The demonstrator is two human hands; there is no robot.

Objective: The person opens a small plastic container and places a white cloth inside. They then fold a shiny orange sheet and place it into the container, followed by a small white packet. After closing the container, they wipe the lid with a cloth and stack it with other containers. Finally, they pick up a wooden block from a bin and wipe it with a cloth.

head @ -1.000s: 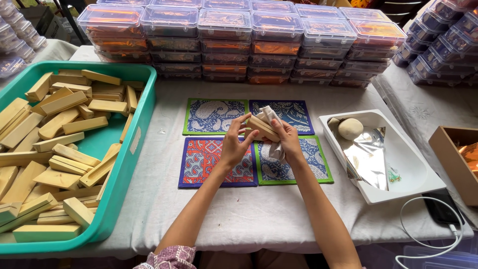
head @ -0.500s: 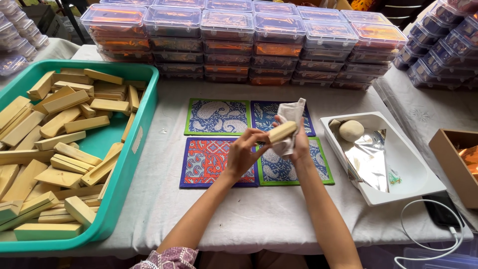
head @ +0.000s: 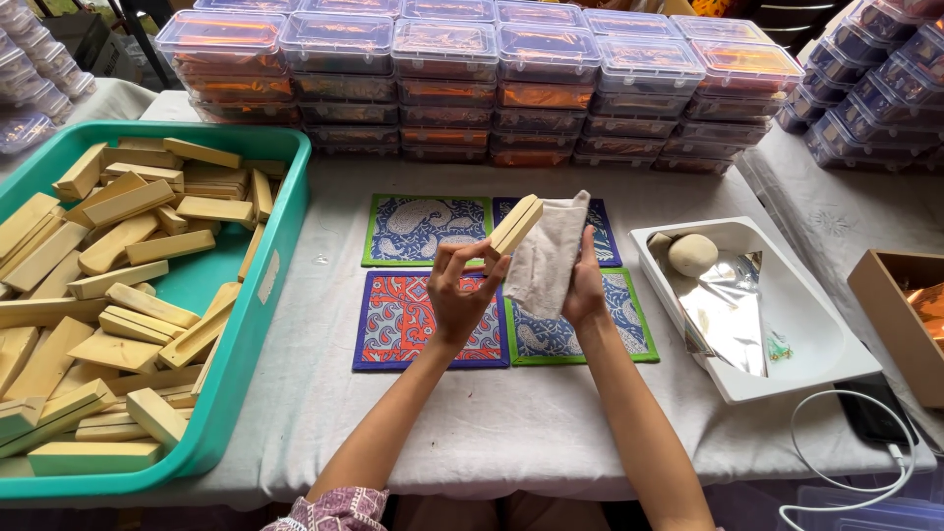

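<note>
My left hand holds a pale wooden block by its lower end, tilted up to the right. My right hand grips a small off-white cloth pouch, held upright right next to the block. Both hands hover over four patterned square mats laid two by two on the white tablecloth.
A teal bin full of several similar wooden blocks sits at left. A white tray with a round ball, foil sheet and small green bits stands at right. Stacked clear lidded boxes line the back. A phone with a white cable lies at front right.
The hands have lifted the block and pouch higher. The block now tilts up, and the pouch hangs spread open beside it rather than bunched.
</note>
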